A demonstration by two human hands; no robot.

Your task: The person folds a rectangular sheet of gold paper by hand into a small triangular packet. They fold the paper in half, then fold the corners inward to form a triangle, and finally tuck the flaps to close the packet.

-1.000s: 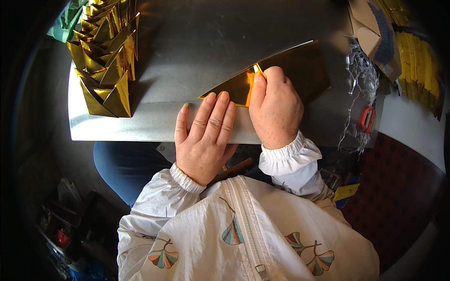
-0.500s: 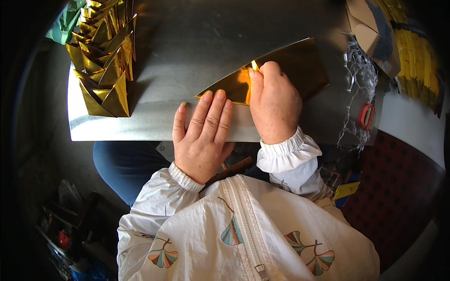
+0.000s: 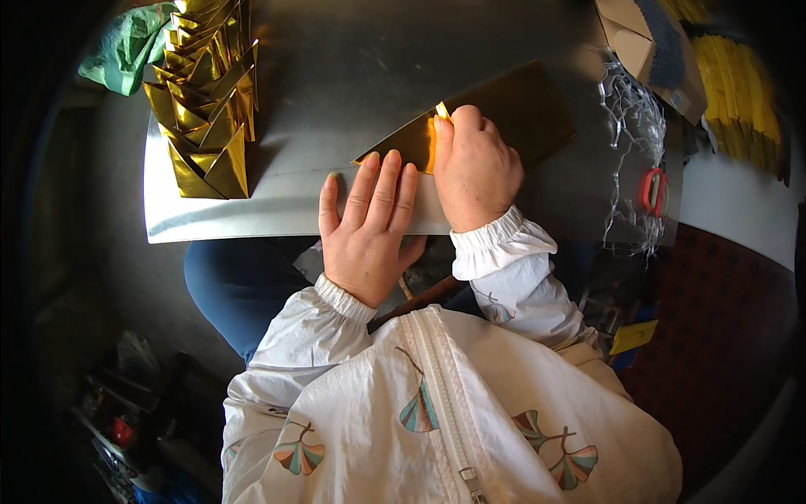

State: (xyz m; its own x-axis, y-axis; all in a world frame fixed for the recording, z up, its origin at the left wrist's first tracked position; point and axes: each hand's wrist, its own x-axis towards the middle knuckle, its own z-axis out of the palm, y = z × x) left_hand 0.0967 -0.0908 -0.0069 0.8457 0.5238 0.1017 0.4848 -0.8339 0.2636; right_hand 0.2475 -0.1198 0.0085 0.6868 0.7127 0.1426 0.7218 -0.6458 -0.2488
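Observation:
On the metal tabletop lies a folded gold foil paper (image 3: 403, 141), its left end narrowing to a point and its right side dark in shadow. The fingers of my left hand (image 3: 365, 239) are stretched out and spread, with the fingertips resting at the paper's near left edge. My right hand (image 3: 477, 172) is closed, thumb and curled fingers at the middle of the paper, where a narrow bright fold stands up beside the thumb. The palm side of this hand and the paper under it are hidden.
At the left stands a row of nested folded gold foil pieces (image 3: 214, 172), with a green bag (image 3: 126, 50) behind. White plastic strings (image 3: 625, 101) and red-handled scissors (image 3: 652, 191) lie at the right. Beyond them are a cardboard box (image 3: 625, 34) and yellow-gold bundles (image 3: 739, 101).
The whole view has shifted a little. Both hands keep nearly the same places on the foil paper, and the bright reflection near my right thumb has become narrower.

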